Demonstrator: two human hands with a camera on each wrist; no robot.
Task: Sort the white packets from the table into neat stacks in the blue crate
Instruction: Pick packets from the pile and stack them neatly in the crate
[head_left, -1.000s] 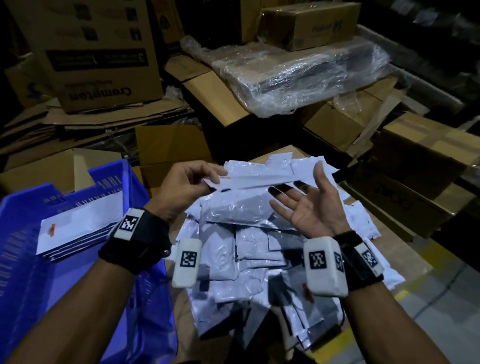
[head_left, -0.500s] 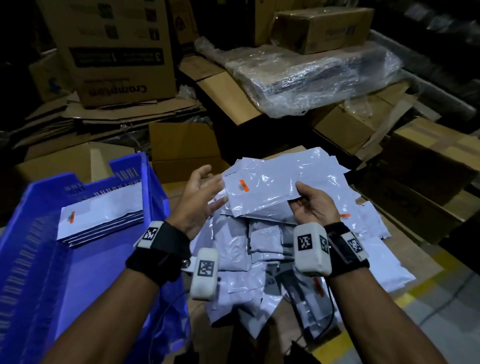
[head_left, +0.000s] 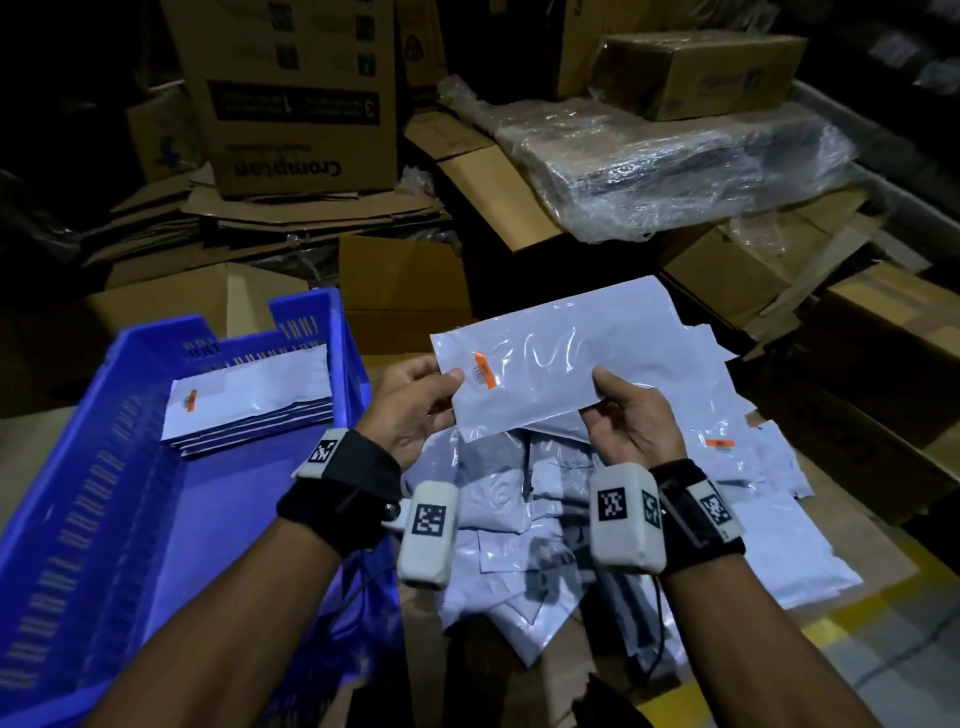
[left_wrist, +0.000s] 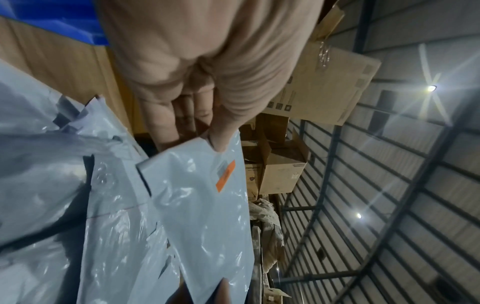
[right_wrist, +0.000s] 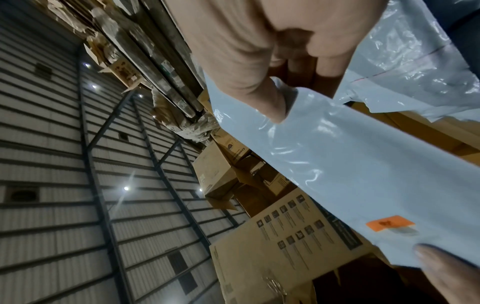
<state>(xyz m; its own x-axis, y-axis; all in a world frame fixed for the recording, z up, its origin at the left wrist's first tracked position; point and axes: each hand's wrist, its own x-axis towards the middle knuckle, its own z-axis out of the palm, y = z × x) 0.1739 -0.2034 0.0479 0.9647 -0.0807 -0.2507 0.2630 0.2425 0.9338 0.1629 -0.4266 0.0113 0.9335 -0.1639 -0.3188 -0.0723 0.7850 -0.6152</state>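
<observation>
Box (head_left: 291, 93): "Crompton", upside down; numeral "3" on its dark band.
Packet sticker (head_left: 483, 370): orange, print unreadable.

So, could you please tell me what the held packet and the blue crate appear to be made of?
The held packet looks like thin glossy plastic film: it wrinkles and throws highlights. The blue crate looks like rigid moulded plastic with a dull sheen, judging by its slotted walls.

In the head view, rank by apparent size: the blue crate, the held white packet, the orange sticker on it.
1. Blue plastic crate, largest, though nearest the camera.
2. Glossy white packet held by both hands.
3. Small orange sticker.
</observation>
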